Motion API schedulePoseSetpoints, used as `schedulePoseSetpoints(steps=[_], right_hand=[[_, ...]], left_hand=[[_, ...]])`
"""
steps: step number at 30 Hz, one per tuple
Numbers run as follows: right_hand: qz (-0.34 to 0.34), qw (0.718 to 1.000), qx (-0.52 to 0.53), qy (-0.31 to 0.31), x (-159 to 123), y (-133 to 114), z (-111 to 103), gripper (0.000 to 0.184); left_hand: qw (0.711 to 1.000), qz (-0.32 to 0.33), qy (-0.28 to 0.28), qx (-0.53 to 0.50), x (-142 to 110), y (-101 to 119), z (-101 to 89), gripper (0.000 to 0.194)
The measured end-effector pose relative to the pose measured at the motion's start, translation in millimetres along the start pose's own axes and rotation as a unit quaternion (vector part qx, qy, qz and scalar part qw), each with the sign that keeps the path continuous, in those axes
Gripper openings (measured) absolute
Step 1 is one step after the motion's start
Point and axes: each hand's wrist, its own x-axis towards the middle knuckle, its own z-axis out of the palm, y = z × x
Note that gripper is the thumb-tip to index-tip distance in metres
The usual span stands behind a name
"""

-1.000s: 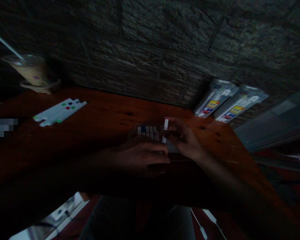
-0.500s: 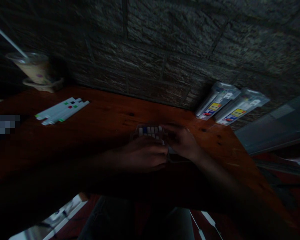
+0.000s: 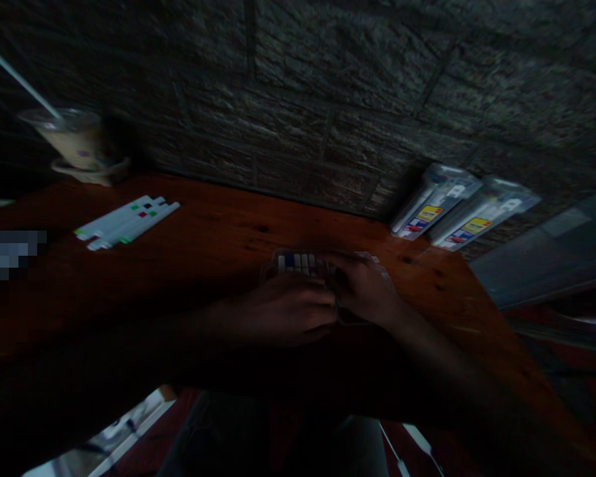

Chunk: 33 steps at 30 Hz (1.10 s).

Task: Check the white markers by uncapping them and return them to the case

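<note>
In dim light, a clear plastic case point(image 3: 277, 255) sits on the table in front of me. White pen-like ends, one of them dark blue, stand in rows inside it; they look like markers. My left hand point(image 3: 298, 308) lies across the front left of the case, fingers bent and closed, their tips hidden. From the right, my right hand point(image 3: 360, 281) reaches over the case with fingers drawn together near the rows. Whatever is between them is too dark to make out. The two hands nearly touch. Farther left lies a bunch of white markers point(image 3: 129, 222) with coloured end marks.
Two clear plastic packs point(image 3: 417, 209) with yellow and blue labels stand at the back right against the stone wall point(image 3: 298, 99). A drink cup point(image 3: 74, 139) with a straw sits in a holder at the back left. The wooden table point(image 3: 218, 218) ends at the right.
My right hand has shifted slightly over the case, uncovering a bit more of its right back corner. The left hand stays nearly in place. The whole view has moved a little.
</note>
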Motion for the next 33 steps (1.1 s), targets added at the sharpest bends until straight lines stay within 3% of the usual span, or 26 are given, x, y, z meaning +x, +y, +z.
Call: schedulePoseSetpoints(steps=[15, 19, 22, 25, 28, 31, 33], right_hand=[[0.025, 1.0, 0.001, -0.018, -1, 0, -1, 0.041], [0.02, 1.0, 0.002, 0.011, -3, -1, 0, 0.035], [-0.021, 0.998, 0.031, 0.056, -7, 1, -4, 0.03], [-0.016, 0.994, 0.023, 0.104, -11, 10, -11, 0.025], [-0.004, 0.989, -0.011, 0.146, -13, 24, -17, 0.025], [0.029, 0.983, -0.029, 0.179, -12, 39, -20, 0.025], [0.059, 0.979, -0.015, 0.192, -11, 48, -21, 0.028]], left_hand=[[1.0, 0.006, 0.005, -0.005, 0, -2, 1.7, 0.015], [1.0, 0.018, 0.008, -0.023, -2, -4, 3.5, 0.017], [0.997, -0.009, 0.059, -0.055, -4, -7, -1.2, 0.023], [0.99, -0.077, 0.089, -0.078, -5, -18, -9.6, 0.022], [0.974, -0.21, 0.079, -0.039, -7, -41, -17.9, 0.027], [0.914, -0.403, 0.017, 0.04, -13, -71, -25.3, 0.021], [0.88, -0.469, 0.001, 0.074, -21, -90, -31.0, 0.025]])
